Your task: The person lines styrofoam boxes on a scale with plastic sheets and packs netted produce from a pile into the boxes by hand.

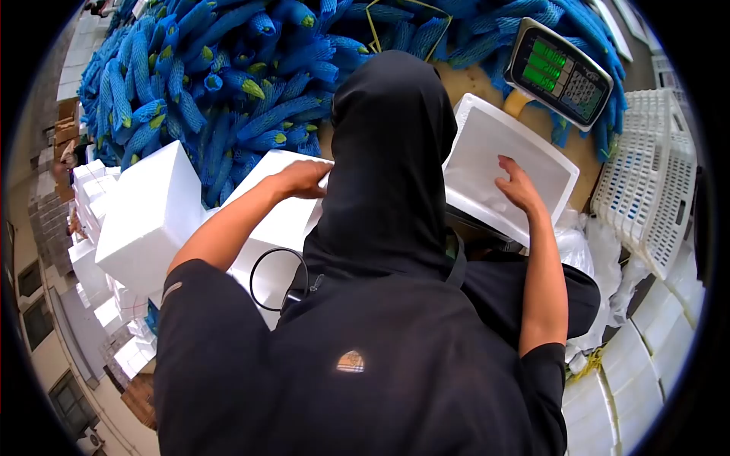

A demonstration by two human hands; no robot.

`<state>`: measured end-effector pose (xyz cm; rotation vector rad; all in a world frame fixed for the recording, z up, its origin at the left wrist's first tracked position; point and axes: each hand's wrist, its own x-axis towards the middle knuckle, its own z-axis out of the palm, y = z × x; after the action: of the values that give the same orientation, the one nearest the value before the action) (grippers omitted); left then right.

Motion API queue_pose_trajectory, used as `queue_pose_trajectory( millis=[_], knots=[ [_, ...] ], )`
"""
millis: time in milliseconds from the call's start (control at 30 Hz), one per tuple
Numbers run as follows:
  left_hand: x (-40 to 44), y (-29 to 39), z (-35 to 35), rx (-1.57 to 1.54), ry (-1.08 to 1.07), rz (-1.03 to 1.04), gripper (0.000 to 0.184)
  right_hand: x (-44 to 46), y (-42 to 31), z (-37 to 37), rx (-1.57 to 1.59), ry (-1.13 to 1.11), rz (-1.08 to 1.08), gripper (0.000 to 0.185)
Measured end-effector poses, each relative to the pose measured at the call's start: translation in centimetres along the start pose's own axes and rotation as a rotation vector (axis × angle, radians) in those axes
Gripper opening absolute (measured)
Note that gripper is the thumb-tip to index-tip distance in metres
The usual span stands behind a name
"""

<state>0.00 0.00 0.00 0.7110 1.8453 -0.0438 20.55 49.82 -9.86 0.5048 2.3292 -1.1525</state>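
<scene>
My left hand (pixel 304 179) is at the edge of a white foam box (pixel 268 220). White foam shows between its thumb and fingers, and the fingertips are partly hidden behind the black head covering. My right hand (pixel 519 186) hovers over or touches a shallow white foam box (pixel 487 144), its fingers stretched out and holding nothing I can see. That box lies tilted beside a scale display (pixel 559 74) with lit green digits. The black head covering (pixel 391 152) and black top hide much of the middle.
A large pile of vegetables in blue netting (pixel 213 83) with green tips fills the back. At the left stand a white foam block (pixel 148 220) and more stacked boxes. A white plastic crate (pixel 646 171) and clear plastic bags (pixel 601 251) are at the right.
</scene>
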Motion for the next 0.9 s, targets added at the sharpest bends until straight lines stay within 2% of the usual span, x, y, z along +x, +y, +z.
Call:
queue_pose_trajectory(
  millis=[67,100,167,233,300,333,467,500,533,600,667,700,767,800,833,900],
  knots=[
    [3.6,-2.7,5.0,0.084,-0.035,0.242,0.081,-1.3,-0.8,-2.2,0.051,0.02,0.021,0.067],
    [2.1,-5.1,8.3,0.053,-0.028,0.349,0.084,-2.3,-1.8,0.1,0.101,-0.002,0.032,0.066],
    [1.7,-3.7,8.9,-0.101,-0.107,0.219,0.092,-2.1,-2.0,-0.4,0.148,0.007,0.04,0.064],
    [-0.5,0.6,5.1,-0.328,-0.331,-0.305,0.102,-1.8,-1.8,-0.6,0.147,0.006,0.033,0.064],
    [-0.8,-1.8,5.3,-0.264,-0.283,-0.239,0.108,-1.9,-2.2,-1.2,0.153,-0.003,0.052,0.064],
    [-2.5,-1.8,3.7,-0.053,-0.224,-0.194,0.105,-1.6,-2.0,-1.2,0.148,-0.017,0.055,0.063],
    [-10.1,-3.3,-2.3,-0.181,-0.016,-0.196,0.094,-1.7,-3.5,-1.6,0.172,0.034,0.026,0.061],
    [-12.3,-0.9,-4.8,-0.236,-0.027,-0.318,0.092,-1.6,-3.8,-1.9,0.176,0.043,0.01,0.06],
    [-14.5,1.7,-7.1,-0.243,0.033,-0.346,0.088,-1.5,-3.9,-2.5,0.173,0.063,0.003,0.06],
    [-17.1,3.6,-10.2,-0.329,0.125,-0.337,0.083,-2.1,-4.5,-3.5,0.174,0.114,-0.103,0.059],
    [-19.4,6.6,-12.7,-0.325,0.238,-0.312,0.083,-3.3,-5.8,-4.9,0.241,0.146,-0.07,0.057],
    [-20.4,7.8,-13.9,-0.367,0.258,-0.234,0.082,-3.8,-6.3,-5.4,0.245,0.166,-0.063,0.057],
    [-22.3,10.9,-16.1,-0.293,0.375,-0.323,0.08,-4.8,-7.4,-6.4,0.236,0.187,-0.041,0.056],
    [-23.4,9.8,-16.6,-0.234,0.464,-0.206,0.079,-5.8,-7.4,-7.0,0.23,0.206,-0.01,0.056],
    [-23.6,8.4,-16.9,-0.182,0.551,-0.054,0.078,-5.6,-6.1,-6.8,0.272,0.218,-0.067,0.056],
    [-25.4,10.2,-17.8,-0.028,0.749,0.028,0.071,-8.3,-8.9,-8.6,0.223,0.283,-0.195,0.055]
  ],
)
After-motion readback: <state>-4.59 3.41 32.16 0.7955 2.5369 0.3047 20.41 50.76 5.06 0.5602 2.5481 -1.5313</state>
